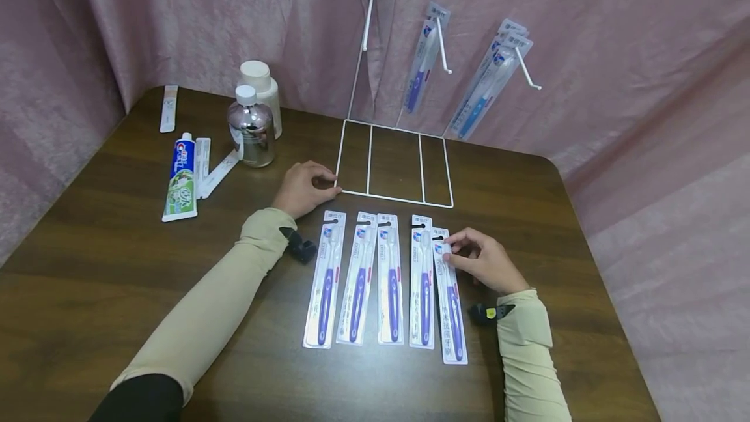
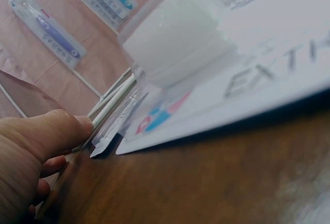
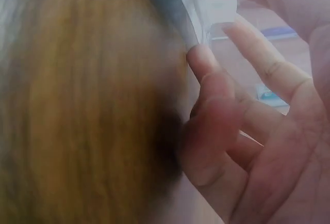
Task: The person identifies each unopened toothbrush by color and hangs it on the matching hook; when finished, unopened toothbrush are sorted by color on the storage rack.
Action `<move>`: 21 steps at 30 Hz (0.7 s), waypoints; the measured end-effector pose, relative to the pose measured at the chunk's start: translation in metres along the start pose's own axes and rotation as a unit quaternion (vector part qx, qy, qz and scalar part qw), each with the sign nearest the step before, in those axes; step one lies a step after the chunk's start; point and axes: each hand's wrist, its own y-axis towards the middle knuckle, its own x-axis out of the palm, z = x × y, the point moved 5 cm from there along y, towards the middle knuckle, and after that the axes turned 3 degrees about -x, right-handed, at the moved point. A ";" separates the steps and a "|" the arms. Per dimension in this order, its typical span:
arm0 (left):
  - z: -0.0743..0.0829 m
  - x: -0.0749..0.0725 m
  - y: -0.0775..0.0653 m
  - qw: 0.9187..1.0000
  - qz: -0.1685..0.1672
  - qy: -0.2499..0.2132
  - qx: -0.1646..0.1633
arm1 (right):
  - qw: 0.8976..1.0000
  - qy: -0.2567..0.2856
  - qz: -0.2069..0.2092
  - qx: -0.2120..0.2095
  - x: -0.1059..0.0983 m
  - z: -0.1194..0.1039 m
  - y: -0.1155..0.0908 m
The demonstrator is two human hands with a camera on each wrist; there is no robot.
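My left hand (image 1: 305, 187) pinches the front left corner of a white wire display rack (image 1: 395, 198) between thumb and fingers; the left wrist view shows the thumb (image 2: 69, 126) against the wire. A row of several packaged toothbrushes with purple handles lies in front of the rack, including the leftmost pack (image 1: 325, 282). At the row's right end, my right hand (image 1: 483, 262) holds the upper part of a toothbrush pack (image 1: 452, 318), tilted slightly beside its neighbour (image 1: 422, 285). In the right wrist view, fingertips (image 3: 201, 59) meet the pack's edge.
The rack's left hook (image 1: 368, 21) is bare. A purple toothbrush pack (image 1: 423, 64) hangs on the middle hook, blue ones (image 1: 489, 86) on the right. At left are a toothpaste tube (image 1: 181, 178), flat white sachets (image 1: 168, 109), a clear bottle (image 1: 252, 132) and a white bottle (image 1: 269, 96).
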 end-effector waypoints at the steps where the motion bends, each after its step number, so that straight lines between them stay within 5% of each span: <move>1: 0.000 0.001 0.000 1.000 -0.001 -0.001 0.000 | 1.000 -0.001 0.003 0.001 0.000 0.000 -0.001; 7: 0.002 0.002 0.000 1.000 -0.005 -0.002 0.001 | 1.000 0.004 0.017 0.014 0.000 0.003 -0.002; 21: 0.002 -0.001 0.001 1.000 0.002 0.007 0.003 | 0.993 0.114 0.036 0.007 -0.013 0.003 -0.003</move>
